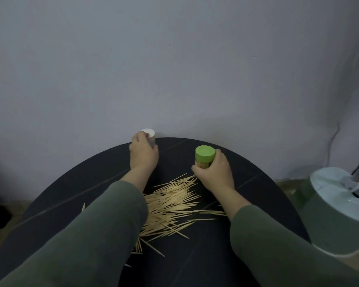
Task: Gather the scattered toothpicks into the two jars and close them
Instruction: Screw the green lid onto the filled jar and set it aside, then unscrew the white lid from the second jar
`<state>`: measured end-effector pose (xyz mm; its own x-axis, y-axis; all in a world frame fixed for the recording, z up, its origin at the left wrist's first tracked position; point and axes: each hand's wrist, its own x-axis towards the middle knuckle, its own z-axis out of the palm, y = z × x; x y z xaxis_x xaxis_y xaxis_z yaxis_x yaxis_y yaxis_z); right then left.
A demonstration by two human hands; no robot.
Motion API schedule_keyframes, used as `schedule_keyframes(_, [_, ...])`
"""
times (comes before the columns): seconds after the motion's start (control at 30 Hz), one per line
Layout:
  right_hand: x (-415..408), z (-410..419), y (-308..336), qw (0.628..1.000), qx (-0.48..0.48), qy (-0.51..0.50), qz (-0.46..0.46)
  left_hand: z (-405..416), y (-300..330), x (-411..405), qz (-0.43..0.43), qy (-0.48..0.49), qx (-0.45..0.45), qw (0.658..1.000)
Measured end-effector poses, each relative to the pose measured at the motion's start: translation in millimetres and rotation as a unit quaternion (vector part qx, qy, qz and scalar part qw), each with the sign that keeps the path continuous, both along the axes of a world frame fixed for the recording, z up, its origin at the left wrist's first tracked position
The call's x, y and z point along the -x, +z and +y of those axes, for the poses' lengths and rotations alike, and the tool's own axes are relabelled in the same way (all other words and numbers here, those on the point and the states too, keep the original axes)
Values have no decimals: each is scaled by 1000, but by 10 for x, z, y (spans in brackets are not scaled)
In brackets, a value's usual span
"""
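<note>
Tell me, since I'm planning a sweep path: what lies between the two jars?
In the head view, only bare dark table lies between the white-lidded jar and the green-lidded jar; the toothpicks lie nearer the person.

Both arms reach forward in olive-green sleeves (104, 230), bare from the wrists on; the left hand (143, 154) lies farther out, back turned up, fingers curled round a white-lidded jar (150, 136); the right hand (215, 172) sits nearer and to the right, thumb and fingers wrapped round the body of a green-lidded jar (205, 156), wrist angled inward.
</note>
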<state>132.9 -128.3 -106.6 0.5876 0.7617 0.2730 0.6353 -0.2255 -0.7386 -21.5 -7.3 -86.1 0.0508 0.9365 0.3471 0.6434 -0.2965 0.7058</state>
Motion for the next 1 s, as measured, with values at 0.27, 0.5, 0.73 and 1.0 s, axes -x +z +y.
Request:
schedule_keyframes(0.27, [-27, -117, -28, 996, -48, -6, -74, -44, 119, 44, -28, -9, -1, 1000])
schedule_keyframes(0.5, [210, -244, 399, 969, -163, 54, -180, -748, 366, 127, 4, -157, -65, 985])
schedule_keyframes(0.73, [480, -459, 682, 970, -24, 208, -121, -1381, 424, 314, 19, -234, -94, 967])
schedule_keyframes(1.0, [357, -733, 824, 949, -11, 298, -101, -1761, 444, 412, -44, -266, 4, 963])
